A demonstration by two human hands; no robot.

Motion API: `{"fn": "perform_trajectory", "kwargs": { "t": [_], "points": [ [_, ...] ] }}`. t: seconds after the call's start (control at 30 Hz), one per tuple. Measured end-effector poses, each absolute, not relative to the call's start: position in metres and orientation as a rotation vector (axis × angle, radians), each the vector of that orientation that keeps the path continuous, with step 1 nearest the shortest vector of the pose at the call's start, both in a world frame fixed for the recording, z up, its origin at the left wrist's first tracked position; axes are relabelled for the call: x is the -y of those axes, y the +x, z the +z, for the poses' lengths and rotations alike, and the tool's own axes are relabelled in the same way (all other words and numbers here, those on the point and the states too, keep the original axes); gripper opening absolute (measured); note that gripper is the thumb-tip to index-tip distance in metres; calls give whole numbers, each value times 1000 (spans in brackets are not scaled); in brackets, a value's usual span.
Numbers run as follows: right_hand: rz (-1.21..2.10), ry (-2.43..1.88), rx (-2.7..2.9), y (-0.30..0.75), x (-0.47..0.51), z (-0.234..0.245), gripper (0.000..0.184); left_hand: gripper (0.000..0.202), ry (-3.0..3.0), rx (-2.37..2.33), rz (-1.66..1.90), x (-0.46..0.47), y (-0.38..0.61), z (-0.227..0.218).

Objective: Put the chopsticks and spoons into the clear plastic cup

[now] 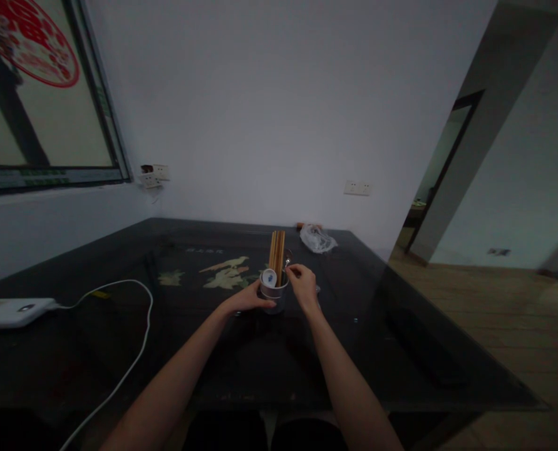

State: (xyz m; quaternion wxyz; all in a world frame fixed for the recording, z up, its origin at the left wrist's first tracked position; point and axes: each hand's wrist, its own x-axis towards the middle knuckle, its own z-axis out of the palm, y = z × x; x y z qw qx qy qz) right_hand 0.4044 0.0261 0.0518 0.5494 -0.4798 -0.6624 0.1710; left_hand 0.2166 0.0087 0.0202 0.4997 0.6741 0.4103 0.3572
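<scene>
A round utensil holder (273,302) stands upright on the dark table in front of me. Bundled wooden chopsticks (277,254) rise out of it, and a white ceramic piece with a blue mark (269,277), perhaps a spoon, leans at its rim. My left hand (248,297) is wrapped round the holder's left side. At the right rim, the fingers of my right hand (302,285) pinch a shiny metal spoon (288,258) beside the chopsticks. Its lower part is hidden by the holder and my fingers.
A crumpled clear plastic bag (317,239) lies near the wall. On the left a white power bank (15,312) trails a white cable (148,313) over the table (354,363). A long dark object (424,347) rests at the right. Wall sockets (357,188) are behind.
</scene>
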Motion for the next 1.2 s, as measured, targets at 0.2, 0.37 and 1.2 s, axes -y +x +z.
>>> {"fn": "perform_trajectory", "kwargs": {
  "t": [0.2,0.37,1.2],
  "points": [
    [389,-1146,1570,405,-26,51,24,81,1629,-1021,843,-6,218,25],
    [425,-1140,1565,406,-27,51,25,79,1620,-997,839,-2,219,29],
    [383,-1147,1578,403,-22,53,23,80,1687,-1041,822,-6,215,22]
  ]
}}
